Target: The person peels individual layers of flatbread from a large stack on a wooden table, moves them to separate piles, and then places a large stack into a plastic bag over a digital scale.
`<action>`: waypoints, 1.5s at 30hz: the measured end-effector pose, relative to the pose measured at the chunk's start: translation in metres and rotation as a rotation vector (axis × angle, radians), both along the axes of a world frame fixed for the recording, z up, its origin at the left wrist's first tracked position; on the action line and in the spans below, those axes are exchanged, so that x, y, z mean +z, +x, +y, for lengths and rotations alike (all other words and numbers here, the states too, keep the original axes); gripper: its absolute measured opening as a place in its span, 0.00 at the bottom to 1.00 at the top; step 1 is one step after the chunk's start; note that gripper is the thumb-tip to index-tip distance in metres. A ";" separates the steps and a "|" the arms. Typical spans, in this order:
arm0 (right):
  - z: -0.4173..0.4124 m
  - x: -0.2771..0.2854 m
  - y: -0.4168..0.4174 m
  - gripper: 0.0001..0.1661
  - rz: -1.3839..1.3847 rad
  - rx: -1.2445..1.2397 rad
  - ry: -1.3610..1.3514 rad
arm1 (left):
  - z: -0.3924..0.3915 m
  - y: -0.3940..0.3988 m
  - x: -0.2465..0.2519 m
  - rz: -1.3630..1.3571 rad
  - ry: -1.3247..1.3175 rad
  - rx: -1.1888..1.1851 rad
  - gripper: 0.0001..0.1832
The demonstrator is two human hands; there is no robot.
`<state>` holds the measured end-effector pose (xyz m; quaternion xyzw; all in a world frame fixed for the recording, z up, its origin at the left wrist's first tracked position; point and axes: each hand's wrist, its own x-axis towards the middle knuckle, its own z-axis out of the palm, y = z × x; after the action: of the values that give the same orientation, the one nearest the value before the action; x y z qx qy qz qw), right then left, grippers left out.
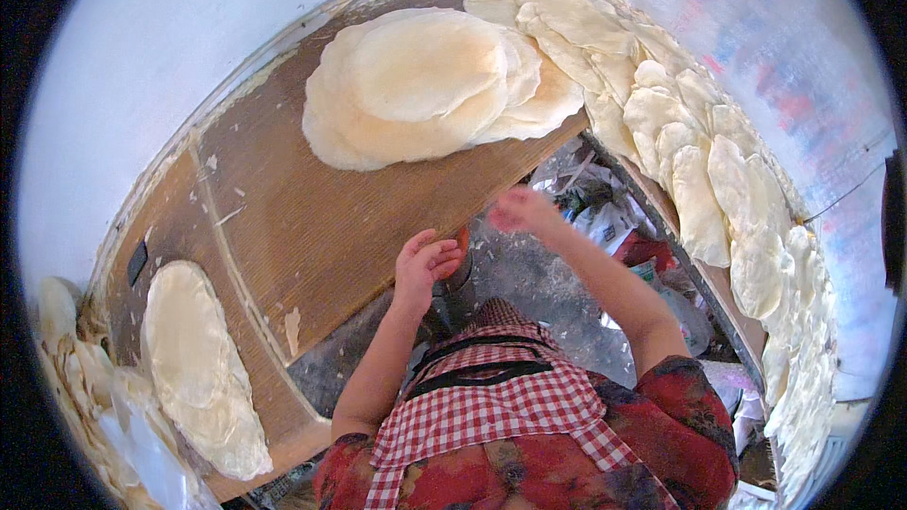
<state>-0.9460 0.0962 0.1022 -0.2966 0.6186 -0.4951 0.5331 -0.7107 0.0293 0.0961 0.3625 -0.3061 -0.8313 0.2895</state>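
My left hand [424, 265] is at the front edge of the brown wooden table [305, 255], its fingers loosely bent and apart, holding nothing that I can see. Just beyond its fingertips shows a red-orange object [459, 248], mostly hidden, whose kind I cannot tell. Blurred by motion, my right hand [523, 211] is over the gap between the tables, near the wooden edge; whether its fingers hold anything is unclear. Farther back on the table lies a loose pile of large, thin, round flatbread sheets [425, 78], both hands apart from it.
More oval flatbreads [202, 368] lie on the left table section, near a small dark object [138, 263]. Along the right wall, overlapping flatbreads [744, 227] cover a long ledge. Plastic bags and litter [609, 227] crowd the floor beneath it. Clear plastic [149, 457] sits at lower left.
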 end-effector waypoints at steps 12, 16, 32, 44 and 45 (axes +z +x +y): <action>-0.277 -0.033 -0.394 0.07 -0.238 -0.356 -0.090 | -0.133 -0.179 0.012 -0.187 -0.072 0.363 0.17; -0.337 -0.037 -0.430 0.15 -0.165 -0.235 0.080 | -0.150 -0.222 0.021 -0.213 -0.136 0.423 0.16; -0.412 -0.014 -0.487 0.28 -0.193 0.086 0.346 | -0.237 -0.319 0.043 -0.268 -0.254 0.547 0.16; -0.422 0.002 -0.441 0.37 -0.647 0.160 -0.225 | -0.360 -0.377 0.019 -0.896 -0.985 0.438 0.25; -0.426 0.028 -0.434 0.36 -0.729 0.125 -0.127 | -0.373 -0.387 0.017 -0.984 -1.067 0.405 0.25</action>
<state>-1.3801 -0.3297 0.1298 -0.1706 0.3371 -0.5723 0.7279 -1.0977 -0.3439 0.1131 0.5518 -0.6886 -0.2431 0.4028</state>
